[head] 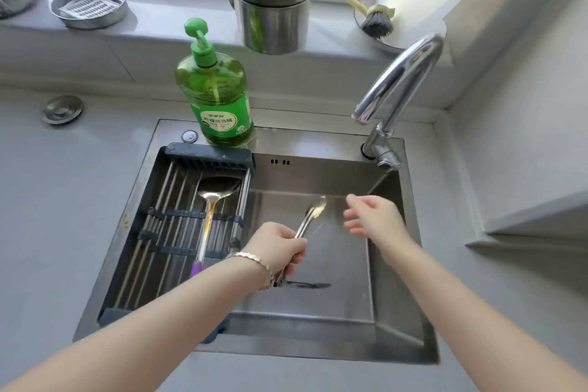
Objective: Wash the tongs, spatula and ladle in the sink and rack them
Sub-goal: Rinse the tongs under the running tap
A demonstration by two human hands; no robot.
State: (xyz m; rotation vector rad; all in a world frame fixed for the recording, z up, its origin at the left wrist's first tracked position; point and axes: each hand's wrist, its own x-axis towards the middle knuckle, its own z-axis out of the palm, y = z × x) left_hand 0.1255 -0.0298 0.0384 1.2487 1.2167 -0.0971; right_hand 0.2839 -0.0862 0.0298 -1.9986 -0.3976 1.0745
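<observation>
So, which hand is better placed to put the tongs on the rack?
Left hand: it grips the tongs right beside the rack. The right hand is empty, on the faucet side.

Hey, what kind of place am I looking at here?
Probably a home kitchen: a steel sink with a drying rack, a green dish soap bottle, and tongs gripped in the left hand.

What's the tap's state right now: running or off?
Off, it seems: no water stream shows below the faucet spout over the sink.
</observation>
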